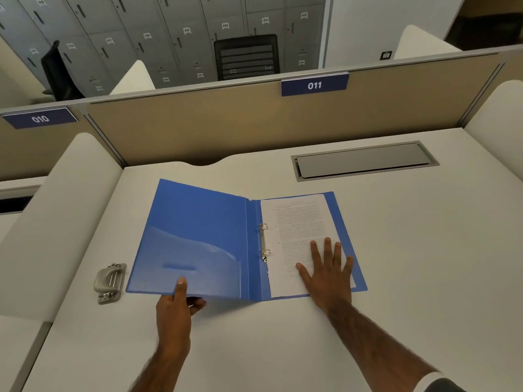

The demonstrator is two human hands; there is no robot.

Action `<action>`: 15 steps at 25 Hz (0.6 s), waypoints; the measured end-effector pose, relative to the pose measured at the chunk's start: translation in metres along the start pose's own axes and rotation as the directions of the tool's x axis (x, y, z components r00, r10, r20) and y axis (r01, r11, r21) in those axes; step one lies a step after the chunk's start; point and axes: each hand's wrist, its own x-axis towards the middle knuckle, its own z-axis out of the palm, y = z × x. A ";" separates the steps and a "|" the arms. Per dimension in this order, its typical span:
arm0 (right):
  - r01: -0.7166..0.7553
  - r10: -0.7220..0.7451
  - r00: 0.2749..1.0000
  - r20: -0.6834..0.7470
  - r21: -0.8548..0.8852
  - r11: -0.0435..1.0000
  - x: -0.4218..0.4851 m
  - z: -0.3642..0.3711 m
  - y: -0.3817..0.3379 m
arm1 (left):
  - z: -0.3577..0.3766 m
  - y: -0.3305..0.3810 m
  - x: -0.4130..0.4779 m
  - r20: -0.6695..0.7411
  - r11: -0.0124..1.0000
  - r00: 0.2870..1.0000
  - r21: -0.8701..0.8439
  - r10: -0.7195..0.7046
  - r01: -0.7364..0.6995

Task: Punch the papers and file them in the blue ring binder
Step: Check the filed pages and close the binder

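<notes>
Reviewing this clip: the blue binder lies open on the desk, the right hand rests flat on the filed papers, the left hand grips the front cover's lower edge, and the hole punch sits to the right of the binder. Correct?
One thing is off. In the head view, the hole punch sits to the left of the blue binder, not the right. The rest holds: the binder lies open on the desk, the right hand rests flat on the papers, and the left hand grips the cover's lower edge.

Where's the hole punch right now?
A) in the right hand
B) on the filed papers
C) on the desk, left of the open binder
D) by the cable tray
C: the hole punch sits on the desk just left of the blue binder, with neither hand touching it.
</notes>
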 end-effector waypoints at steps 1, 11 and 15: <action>0.011 -0.011 1.000 0.007 -0.004 1.000 0.000 0.000 0.003 | -0.005 -0.005 -0.002 -0.033 0.998 0.998 0.011 -0.061 0.062; 0.041 -0.041 0.999 0.015 -0.003 0.999 -0.001 -0.004 0.009 | 0.083 -0.017 -0.047 0.611 0.379 0.776 0.689 0.155 -0.618; -0.025 0.025 1.000 0.002 0.003 1.000 -0.007 -0.009 0.005 | 0.134 -0.039 -0.028 0.828 0.041 0.554 0.559 -0.091 -0.828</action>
